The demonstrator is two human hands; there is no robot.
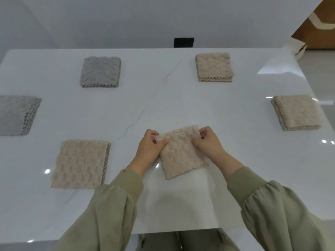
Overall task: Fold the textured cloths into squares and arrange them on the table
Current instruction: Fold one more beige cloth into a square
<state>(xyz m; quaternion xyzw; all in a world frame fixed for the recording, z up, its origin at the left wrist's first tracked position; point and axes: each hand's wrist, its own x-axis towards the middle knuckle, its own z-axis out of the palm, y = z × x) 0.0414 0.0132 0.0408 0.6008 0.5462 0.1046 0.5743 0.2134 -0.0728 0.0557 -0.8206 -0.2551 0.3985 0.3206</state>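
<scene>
The left hand [152,144] and right hand [206,142] each pinch a far corner of a folded beige cloth [181,153] at the near middle of the white bench [163,98]. Five folded squares lie around it: two grey cloths [100,71] on the left, three beige squares [213,67] elsewhere.

We seem to be in a plain indoor room, perhaps a home: a glossy white veined table [181,105], a bare white wall [108,19], a black wall plate [184,42], shiny floor tiles [322,73] and wood panelling [319,40].
</scene>
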